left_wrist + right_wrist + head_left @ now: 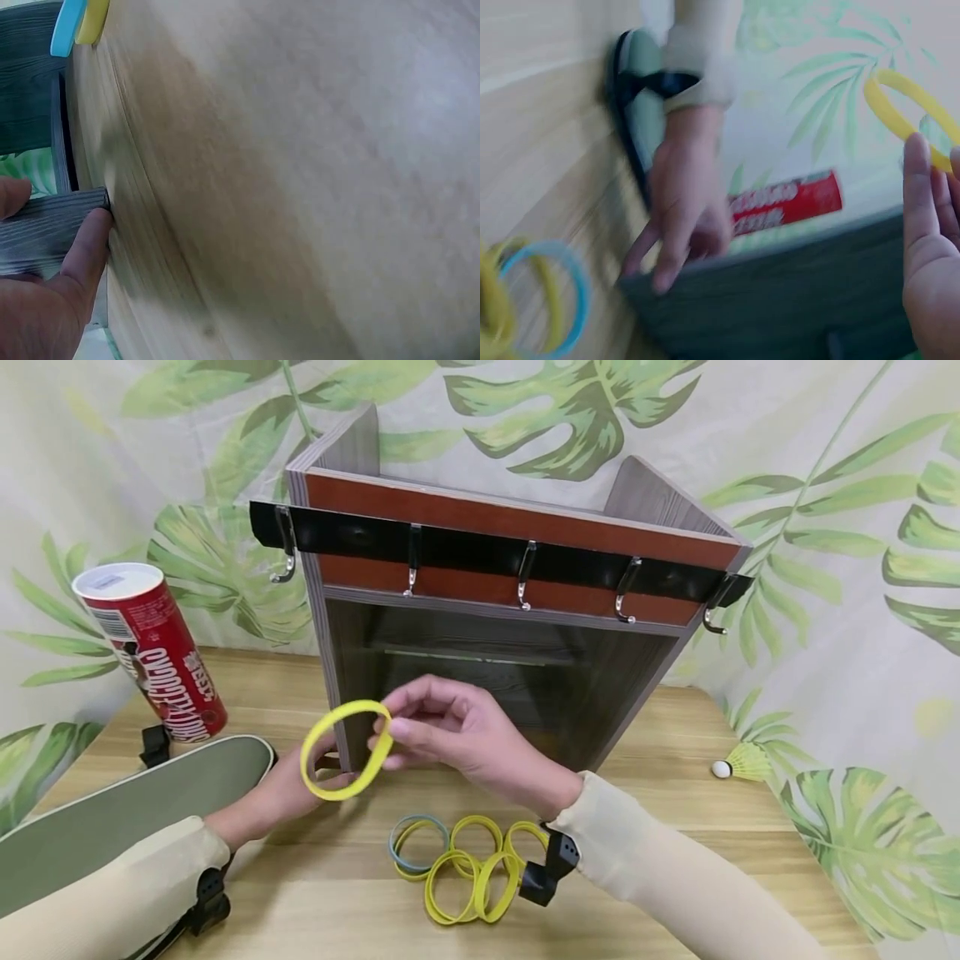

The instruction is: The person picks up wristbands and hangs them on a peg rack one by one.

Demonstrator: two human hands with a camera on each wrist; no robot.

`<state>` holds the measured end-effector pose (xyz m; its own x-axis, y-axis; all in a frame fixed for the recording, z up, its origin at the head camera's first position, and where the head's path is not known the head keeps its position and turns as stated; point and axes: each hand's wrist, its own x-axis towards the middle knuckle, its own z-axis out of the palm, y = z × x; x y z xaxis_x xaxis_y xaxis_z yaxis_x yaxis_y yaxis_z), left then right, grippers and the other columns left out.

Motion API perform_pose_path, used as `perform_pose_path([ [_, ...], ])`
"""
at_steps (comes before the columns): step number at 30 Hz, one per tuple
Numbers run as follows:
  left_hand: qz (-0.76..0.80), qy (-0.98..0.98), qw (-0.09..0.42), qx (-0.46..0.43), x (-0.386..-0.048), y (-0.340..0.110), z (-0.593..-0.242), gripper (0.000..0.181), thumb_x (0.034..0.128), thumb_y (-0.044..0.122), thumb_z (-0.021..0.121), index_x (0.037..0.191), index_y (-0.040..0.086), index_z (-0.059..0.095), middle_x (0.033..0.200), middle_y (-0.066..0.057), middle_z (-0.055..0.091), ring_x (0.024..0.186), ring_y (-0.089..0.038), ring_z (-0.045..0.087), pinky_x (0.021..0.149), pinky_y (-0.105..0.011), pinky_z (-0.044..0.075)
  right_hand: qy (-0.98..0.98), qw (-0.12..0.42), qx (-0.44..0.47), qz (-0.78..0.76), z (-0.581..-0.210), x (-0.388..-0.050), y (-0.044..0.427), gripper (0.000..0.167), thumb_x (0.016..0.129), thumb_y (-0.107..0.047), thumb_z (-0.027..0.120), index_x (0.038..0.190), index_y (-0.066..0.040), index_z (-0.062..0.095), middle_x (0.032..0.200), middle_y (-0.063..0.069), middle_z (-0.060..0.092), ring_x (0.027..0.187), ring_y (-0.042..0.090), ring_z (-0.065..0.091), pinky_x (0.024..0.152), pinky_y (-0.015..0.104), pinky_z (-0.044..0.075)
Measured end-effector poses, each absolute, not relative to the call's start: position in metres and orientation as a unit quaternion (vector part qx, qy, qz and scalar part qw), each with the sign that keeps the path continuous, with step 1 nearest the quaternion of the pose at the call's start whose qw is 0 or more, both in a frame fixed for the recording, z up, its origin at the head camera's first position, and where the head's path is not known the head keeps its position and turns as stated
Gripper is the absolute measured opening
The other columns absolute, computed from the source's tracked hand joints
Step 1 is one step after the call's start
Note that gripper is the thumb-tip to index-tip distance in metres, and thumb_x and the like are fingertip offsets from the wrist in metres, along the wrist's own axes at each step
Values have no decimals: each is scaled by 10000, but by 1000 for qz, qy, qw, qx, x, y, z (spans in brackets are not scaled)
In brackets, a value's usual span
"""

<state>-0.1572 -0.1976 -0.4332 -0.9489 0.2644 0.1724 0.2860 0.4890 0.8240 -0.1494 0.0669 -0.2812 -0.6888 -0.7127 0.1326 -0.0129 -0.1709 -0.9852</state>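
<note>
My right hand [480,745] pinches a yellow ring [372,762] between thumb and fingers, holding it up before the left front edge of a grey wood-grain cabinet [330,652]. In the right wrist view the same ring [889,112] rises above the fingertips of the right hand [937,277]. Low on the cabinet's left side panel, my left hand [281,797] grips the edge; the left wrist view has its fingers [88,247] on either side of the panel end [56,225]. Several yellow rings [427,893] and a blue ring [420,817] lie on the table.
Across the cabinet's front top runs a black rail [465,547] with several metal hooks. A red can [161,664] stands at the left, behind a grey-green case [187,785]. On the table's right lies a yellow shuttlecock [746,762]. Leaf-patterned cloth [555,418] hangs behind.
</note>
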Motion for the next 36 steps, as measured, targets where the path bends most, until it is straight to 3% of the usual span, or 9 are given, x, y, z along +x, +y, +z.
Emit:
perform_pose_path([
  [1, -481, -861, 28, -161, -157, -198, -436, 467, 899, 95, 784, 1321, -37, 632, 1165, -211, 745, 1014, -273, 722, 813, -214, 543, 581, 244, -301, -715, -277, -148, 62, 259, 1036, 41, 568, 1269, 153, 548, 1063, 34, 710, 945, 96, 727, 859, 288, 626],
  [4, -485, -856, 41, -173, -157, -197, -439, 560, 892, 62, 769, 1403, -49, 567, 1254, -249, 693, 1043, -312, 716, 872, -322, 581, 544, 223, -295, -753, -267, -145, 48, 216, 1034, 94, 524, 1241, 156, 535, 1061, 26, 706, 970, 96, 730, 854, 251, 618],
  [8, -469, -867, 22, -168, -156, -197, -435, 559, 942, 97, 745, 1437, -58, 536, 1342, -265, 669, 1153, -417, 706, 944, -485, 577, 493, 197, -302, -792, -257, -140, 32, 183, 1031, 141, 474, 1178, 86, 568, 1059, 22, 694, 1007, 115, 738, 865, 221, 606],
  [13, -459, -873, 3, -162, -156, -196, -429, 504, 961, 117, 742, 1406, -42, 566, 1259, -239, 727, 1141, -392, 727, 915, -399, 579, 455, 165, -305, -820, -249, -138, 16, 277, 1032, 147, 462, 1094, -76, 615, 1066, 21, 703, 1035, 101, 722, 919, 226, 593],
  [16, -464, -869, 5, -169, -157, -196, -431, 481, 957, 97, 740, 1387, -42, 576, 1236, -235, 735, 1126, -389, 733, 911, -393, 583, 441, 146, -300, -833, -247, -139, 9, 297, 1031, 148, 461, 1077, -99, 620, 1066, 22, 709, 1034, 99, 721, 932, 228, 589],
  [22, -466, -867, 9, -174, -157, -196, -431, 479, 956, 93, 739, 1389, -35, 580, 1242, -236, 734, 1126, -394, 731, 919, -441, 582, 420, 119, -279, -855, -246, -137, 1, 256, 1038, 137, 459, 1143, -57, 588, 1077, 2, 691, 997, 78, 721, 919, 208, 586],
  [26, -467, -866, 14, -177, -157, -195, -430, 476, 952, 80, 738, 1387, -37, 583, 1229, -241, 739, 1114, -396, 735, 920, -430, 582, 421, 107, -255, -864, -253, -138, -3, 268, 1033, 137, 477, 1122, -86, 596, 1077, 5, 698, 995, 67, 721, 904, 200, 589],
  [32, -468, -865, 19, -178, -157, -195, -430, 478, 947, 70, 738, 1384, -45, 585, 1225, -251, 737, 1103, -398, 738, 917, -402, 582, 442, 91, -233, -862, -260, -139, -4, 257, 1021, 131, 518, 1103, -97, 604, 1140, 138, 708, 986, 66, 723, 900, 213, 594],
  [36, -468, -865, 22, -179, -157, -196, -430, 471, 944, 66, 739, 1379, -41, 592, 1224, -246, 739, 1101, -395, 738, 915, -385, 582, 444, 90, -238, -859, -258, -141, -6, 244, 1019, 135, 517, 1116, -75, 595, 1086, 52, 701, 976, 60, 718, 902, 212, 592],
])
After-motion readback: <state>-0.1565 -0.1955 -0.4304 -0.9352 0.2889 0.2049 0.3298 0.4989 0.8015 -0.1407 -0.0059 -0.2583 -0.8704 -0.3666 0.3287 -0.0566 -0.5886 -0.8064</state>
